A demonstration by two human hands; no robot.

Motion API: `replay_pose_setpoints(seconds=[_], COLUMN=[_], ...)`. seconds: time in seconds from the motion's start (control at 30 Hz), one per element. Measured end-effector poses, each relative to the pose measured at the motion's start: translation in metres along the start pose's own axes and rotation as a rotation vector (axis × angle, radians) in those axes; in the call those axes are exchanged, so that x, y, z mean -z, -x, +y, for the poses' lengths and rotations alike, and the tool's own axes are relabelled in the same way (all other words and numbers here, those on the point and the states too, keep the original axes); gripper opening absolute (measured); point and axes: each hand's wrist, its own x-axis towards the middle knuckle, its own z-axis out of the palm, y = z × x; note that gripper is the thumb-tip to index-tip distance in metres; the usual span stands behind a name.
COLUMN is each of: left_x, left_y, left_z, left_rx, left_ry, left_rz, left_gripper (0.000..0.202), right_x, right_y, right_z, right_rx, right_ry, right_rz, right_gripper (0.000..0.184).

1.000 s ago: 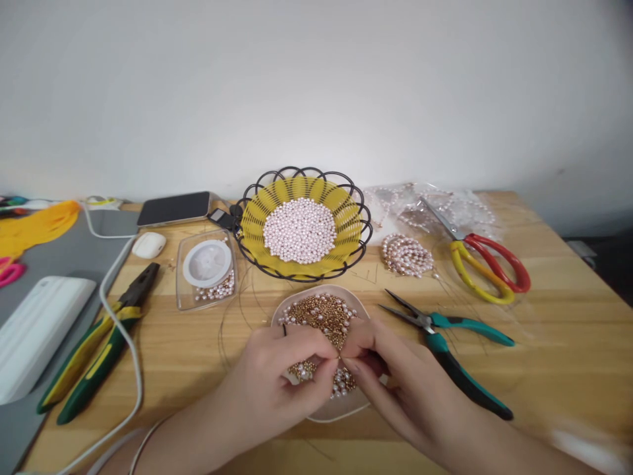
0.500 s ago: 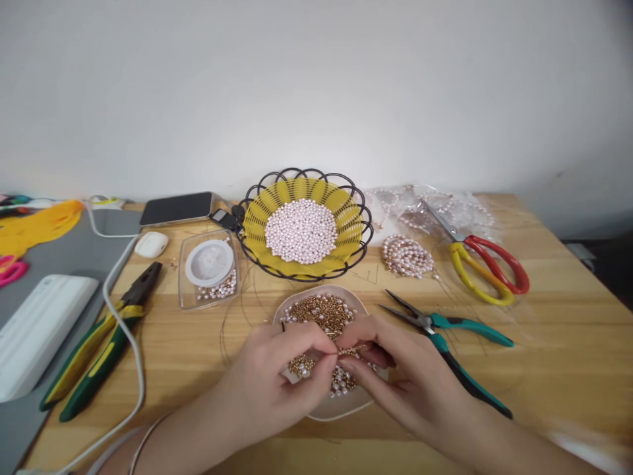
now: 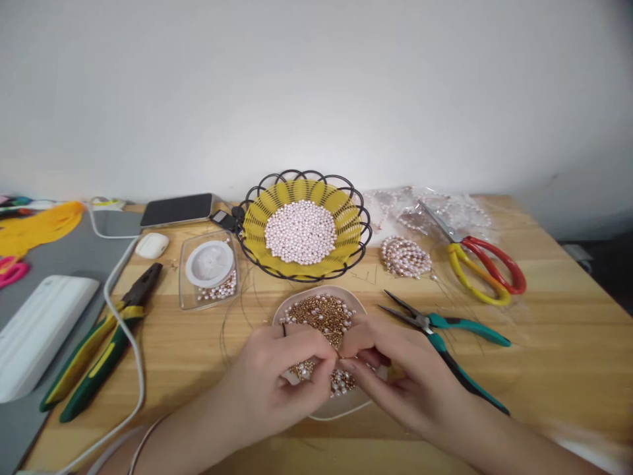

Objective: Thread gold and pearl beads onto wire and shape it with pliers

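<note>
Above a pale dish (image 3: 341, 410) of gold and pearly beads (image 3: 321, 313), my two hands meet at the fingertips. My left hand (image 3: 289, 369) is closed in a pinch of thumb and forefinger. Facing it, my right hand (image 3: 395, 373) pinches too, its fingertips almost touching the left ones. A tiny gold-coloured bit shows between them, too small to name. Both hands cover part of the dish and its beads. Behind the dish stands a yellow basket with a black looped rim (image 3: 363, 247), holding many pale pink pearl beads (image 3: 301, 232).
Right of the dish lie needle-nose pliers (image 3: 445, 333), red-and-yellow scissors (image 3: 487, 270) and a bead-strand coil (image 3: 405, 256). On the left are combination pliers (image 3: 106, 343), a clear box (image 3: 184, 295) with a white spool (image 3: 210, 263), a white cable (image 3: 133, 343) and a phone (image 3: 177, 210).
My hands stay pinched together over the dish, with only a slight shift of the fingertips. The right fingers have tilted a little. Nothing else on the table has visibly moved.
</note>
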Motion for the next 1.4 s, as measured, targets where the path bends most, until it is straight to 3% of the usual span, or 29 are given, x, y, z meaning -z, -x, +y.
replay_pose_setpoints(seconds=[0.47,0.77,1.13,1.4], left_x=[-0.001,-0.001,0.002,0.0], left_y=[0.002,0.0,0.003,0.005], left_z=[-0.003,0.0,-0.005,-0.009], left_rx=[0.015,-0.004,0.064,0.2], left_ry=[-0.008,-0.014,-0.008,0.053], left_rz=[0.033,0.037,0.026,-0.05], left_gripper=[0.018,0.02,0.018,0.017], right_x=[0.005,0.004,0.005,0.003], right_y=[-0.005,-0.007,-0.009,-0.011], right_z=[-0.005,-0.004,0.0,0.001], right_rx=[-0.058,-0.001,-0.015,-0.011], right_ry=[-0.009,0.014,0.04,0.017], right_rz=[0.038,0.052,0.102,0.073], right_gripper=[0.016,0.016,0.016,0.015])
